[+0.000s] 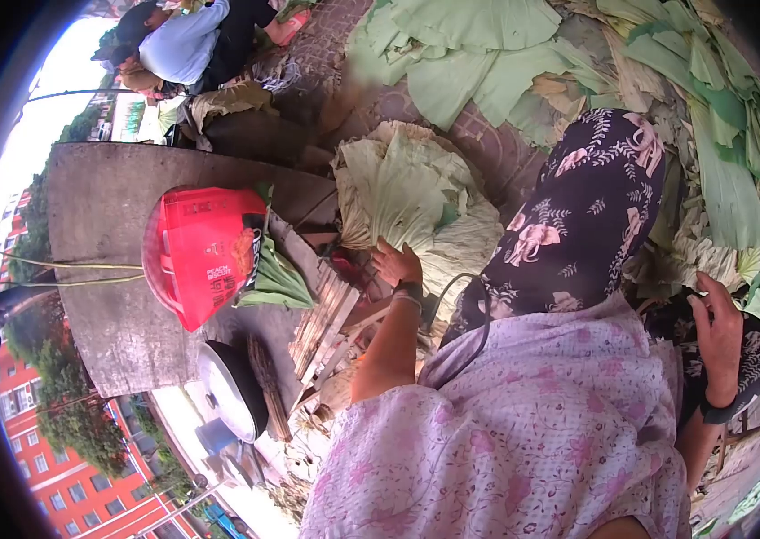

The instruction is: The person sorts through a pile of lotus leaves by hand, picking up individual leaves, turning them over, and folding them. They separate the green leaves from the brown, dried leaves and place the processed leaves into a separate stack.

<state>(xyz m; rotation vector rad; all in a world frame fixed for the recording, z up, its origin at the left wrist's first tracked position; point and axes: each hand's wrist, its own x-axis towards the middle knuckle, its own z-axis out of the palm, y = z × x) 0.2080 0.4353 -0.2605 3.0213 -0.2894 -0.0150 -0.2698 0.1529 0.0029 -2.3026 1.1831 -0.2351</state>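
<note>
My left hand (pixel 395 267) reaches out with its fingers apart, right at the near edge of a round pile of dried lotus leaves (pixel 416 189). The pile is pale green and yellowish, with ruffled edges. On the other side, my right hand (pixel 720 334) is raised beside my knee in dark flowered trousers (pixel 578 198), thumb and fingers apart with nothing between them. Large flat green leaves (pixel 729 171) lie spread and overlapping beyond that hand.
A red bag (pixel 205 251) with green leaves under it lies on a grey slab (pixel 101 207). Near my left arm are split wood pieces (pixel 331 314) and a round metal lid (pixel 229 386). Another person (pixel 187 45) sits at the upper left. More leaves (pixel 479 67) cover the brick paving.
</note>
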